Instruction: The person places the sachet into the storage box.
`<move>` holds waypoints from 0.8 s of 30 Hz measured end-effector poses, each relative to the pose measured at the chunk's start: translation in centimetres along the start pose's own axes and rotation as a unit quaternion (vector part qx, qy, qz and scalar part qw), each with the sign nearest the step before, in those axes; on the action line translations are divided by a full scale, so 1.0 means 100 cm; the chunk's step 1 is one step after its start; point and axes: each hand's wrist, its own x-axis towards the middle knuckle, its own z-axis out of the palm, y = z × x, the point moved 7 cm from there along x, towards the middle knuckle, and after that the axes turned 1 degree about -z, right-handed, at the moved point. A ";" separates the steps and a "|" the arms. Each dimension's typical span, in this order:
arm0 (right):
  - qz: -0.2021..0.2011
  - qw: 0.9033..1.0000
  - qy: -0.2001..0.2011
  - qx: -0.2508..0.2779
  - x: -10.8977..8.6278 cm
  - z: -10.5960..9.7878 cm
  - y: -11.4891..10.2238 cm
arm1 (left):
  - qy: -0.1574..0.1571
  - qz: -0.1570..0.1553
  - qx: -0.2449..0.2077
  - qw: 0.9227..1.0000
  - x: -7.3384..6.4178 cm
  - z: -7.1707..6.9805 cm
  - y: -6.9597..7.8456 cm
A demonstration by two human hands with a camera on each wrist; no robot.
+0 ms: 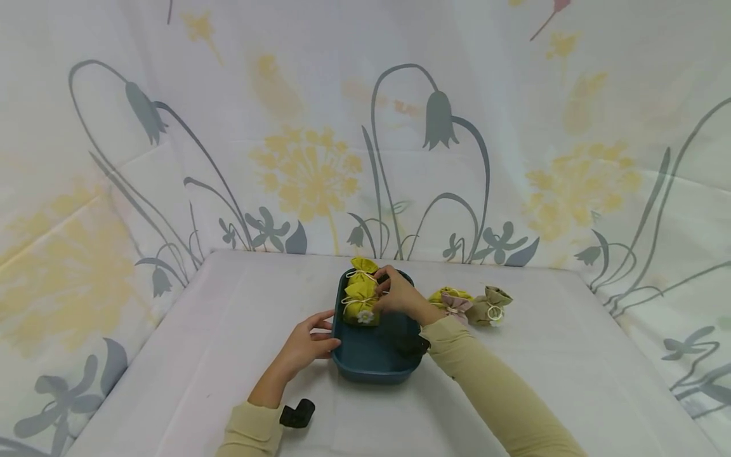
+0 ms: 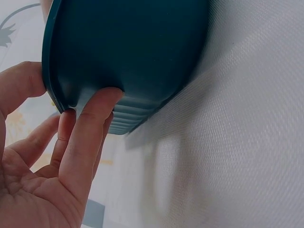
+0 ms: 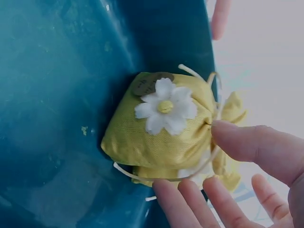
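A blue tray (image 1: 374, 355) stands on the table, with two yellow drawstring sachets lying along its left wall. The nearer sachet (image 3: 156, 142) carries a white fabric flower and a pale cord; the farther sachet (image 1: 362, 266) is behind it. My right hand (image 1: 400, 295) reaches into the tray. In the right wrist view its thumb touches the nearer sachet's gathered neck, and its spread fingertips lie by the cord. On the tray's left side, my left hand (image 1: 308, 343) touches the outside of the wall and rim with extended fingers, as the left wrist view also shows.
To the right of the tray lie more sachets: a yellow one (image 1: 436, 296), a pink one (image 1: 455, 303) and an olive-brown one (image 1: 488, 308) with a flower. A flower-printed cloth (image 1: 228, 127) hangs behind the white-covered table (image 1: 188, 355).
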 end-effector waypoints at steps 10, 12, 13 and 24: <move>-0.027 0.999 0.000 0.042 -0.023 -0.011 -0.006 | 0.008 0.002 -0.002 1.000 0.000 0.000 0.002; -0.032 0.998 0.001 0.051 -0.029 -0.012 -0.007 | 0.010 -0.001 -0.003 1.000 0.000 0.000 0.002; -0.035 0.998 0.001 0.054 -0.031 -0.011 -0.008 | 0.010 -0.001 -0.003 1.000 0.000 0.000 0.002; -0.065 0.995 0.008 0.081 -0.063 -0.009 -0.014 | 0.012 0.001 -0.002 1.000 -0.001 0.002 0.001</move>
